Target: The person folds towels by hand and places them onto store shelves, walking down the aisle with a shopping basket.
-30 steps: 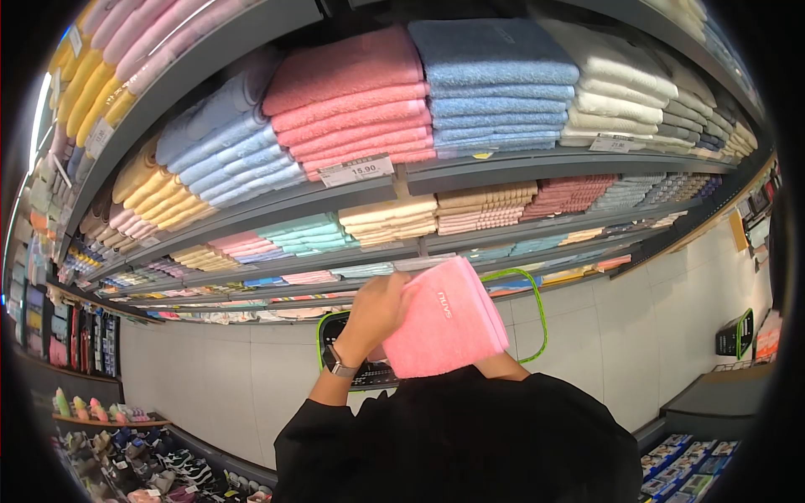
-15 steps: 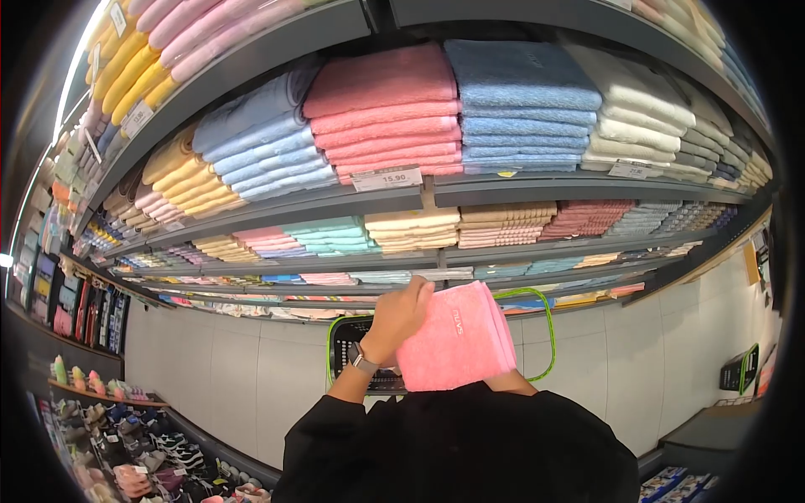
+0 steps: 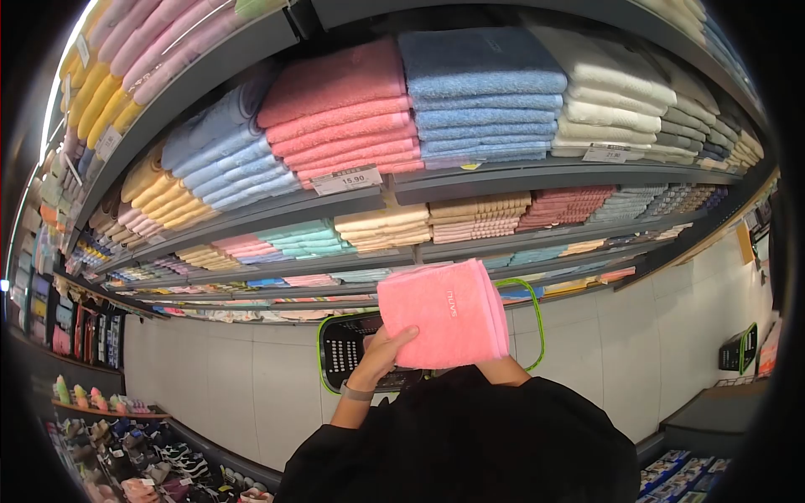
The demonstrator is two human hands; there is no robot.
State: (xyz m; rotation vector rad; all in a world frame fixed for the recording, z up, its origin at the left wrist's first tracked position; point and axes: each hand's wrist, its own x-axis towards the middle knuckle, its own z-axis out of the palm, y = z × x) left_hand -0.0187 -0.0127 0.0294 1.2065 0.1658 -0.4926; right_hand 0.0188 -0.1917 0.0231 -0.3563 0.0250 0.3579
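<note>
A folded pink towel (image 3: 443, 314), with small lettering near its middle, is held up in front of me. My left hand (image 3: 386, 352) is closed on its lower left corner, thumb across the front and the other fingers behind. My right hand passes behind the towel's lower right; only the wrist (image 3: 506, 370) shows, and the fingers are hidden as it supports the towel from behind. Below the towel is a black shopping basket (image 3: 342, 345) with a green rim and a raised green handle (image 3: 541, 323), partly covered by the towel and my arms.
Shelves ahead carry folded towels, among them a red-pink stack (image 3: 340, 105), a blue stack (image 3: 486, 92) and a cream stack (image 3: 608, 101). A price tag (image 3: 346, 179) hangs on the shelf edge. Shoes (image 3: 151, 453) fill a display at lower left. Another basket (image 3: 738, 348) stands at right.
My left hand has moved from the towel's upper left edge down to its lower left corner. The towel has risen slightly and shifted left. My view has turned a little.
</note>
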